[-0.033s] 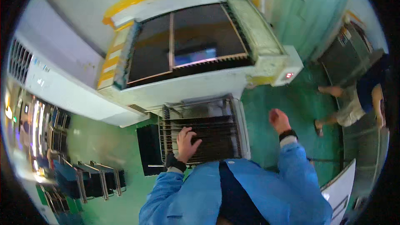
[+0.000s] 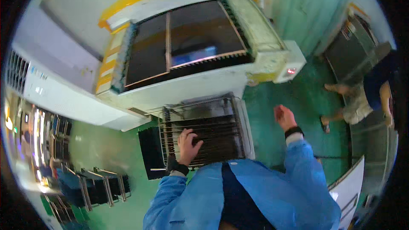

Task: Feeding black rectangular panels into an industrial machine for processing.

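My left hand (image 2: pixel 188 147) is open over the left part of a metal slotted rack (image 2: pixel 248 132), its thumb held away from the fingers; whether it touches the rack I cannot tell. Dark flat panels (image 2: pixel 217 142) stand close together in that rack. To the right of it, my right hand (image 2: pixel 285 118) hangs in the air above the floor, fingers loosely curled and apart, with nothing visible in it. Just beyond the rack stands a pale conveyor machine (image 2: pixel 183 86), with two dark flat panels (image 2: pixel 204 30) with light edging lying side by side on its top.
A black panel-like piece (image 2: pixel 150 151) stands left of the rack. Farther left are several racks (image 2: pixel 96 187) of dark panels on the green floor (image 2: pixel 106 145). Another person (image 2: pixel 360 102) stands at the right beside grey metal equipment (image 2: pixel 375 145). A white board (image 2: pixel 349 179) leans at lower right.
The machine and rack appear slightly higher and farther left in the picture, as the view has shifted a little. Both hands keep nearly the same pose.
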Demonstrator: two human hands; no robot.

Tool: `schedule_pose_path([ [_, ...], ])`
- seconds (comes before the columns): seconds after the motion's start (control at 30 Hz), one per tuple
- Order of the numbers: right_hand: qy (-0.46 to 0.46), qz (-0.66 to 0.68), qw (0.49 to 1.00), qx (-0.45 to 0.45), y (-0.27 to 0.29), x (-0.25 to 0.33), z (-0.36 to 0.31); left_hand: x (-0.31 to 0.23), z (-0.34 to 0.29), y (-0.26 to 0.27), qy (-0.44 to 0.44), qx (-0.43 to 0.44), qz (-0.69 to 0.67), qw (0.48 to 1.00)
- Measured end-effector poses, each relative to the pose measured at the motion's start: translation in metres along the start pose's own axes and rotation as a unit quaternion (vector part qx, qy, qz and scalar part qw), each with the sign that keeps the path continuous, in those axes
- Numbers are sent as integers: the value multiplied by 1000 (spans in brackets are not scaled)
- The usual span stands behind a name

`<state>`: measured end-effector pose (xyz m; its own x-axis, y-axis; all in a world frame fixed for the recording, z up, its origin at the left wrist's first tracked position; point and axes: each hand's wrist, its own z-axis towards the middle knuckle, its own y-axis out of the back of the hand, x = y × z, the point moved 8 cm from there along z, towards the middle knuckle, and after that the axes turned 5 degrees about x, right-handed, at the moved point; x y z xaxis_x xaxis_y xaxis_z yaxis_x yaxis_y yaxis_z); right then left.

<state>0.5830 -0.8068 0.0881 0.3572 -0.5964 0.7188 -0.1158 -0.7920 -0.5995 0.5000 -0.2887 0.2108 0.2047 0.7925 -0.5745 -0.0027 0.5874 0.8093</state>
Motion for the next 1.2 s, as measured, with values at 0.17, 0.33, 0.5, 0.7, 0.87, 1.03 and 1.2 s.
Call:
schedule_pose_path([
  [0.17,30,51,980,-190,32,46,23,-9,-2,-9,37,4,53,998],
  [0.33,41,-5,972,-230,74,84,58,-22,-18,-20,108,22,109,988],
  [0.5,58,-28,958,-279,83,100,79,-4,-36,-34,144,19,123,982],
  [0.7,64,-30,960,-271,82,101,114,1,-43,-31,181,52,141,972],
  [0.87,117,-62,970,-203,135,98,136,-10,-31,-29,202,72,155,964],
  [1.03,123,-15,960,-250,112,96,142,-19,-32,-23,223,79,149,960],
  [1.2,114,-21,974,-195,114,98,148,-20,-30,-23,226,77,153,959],
])
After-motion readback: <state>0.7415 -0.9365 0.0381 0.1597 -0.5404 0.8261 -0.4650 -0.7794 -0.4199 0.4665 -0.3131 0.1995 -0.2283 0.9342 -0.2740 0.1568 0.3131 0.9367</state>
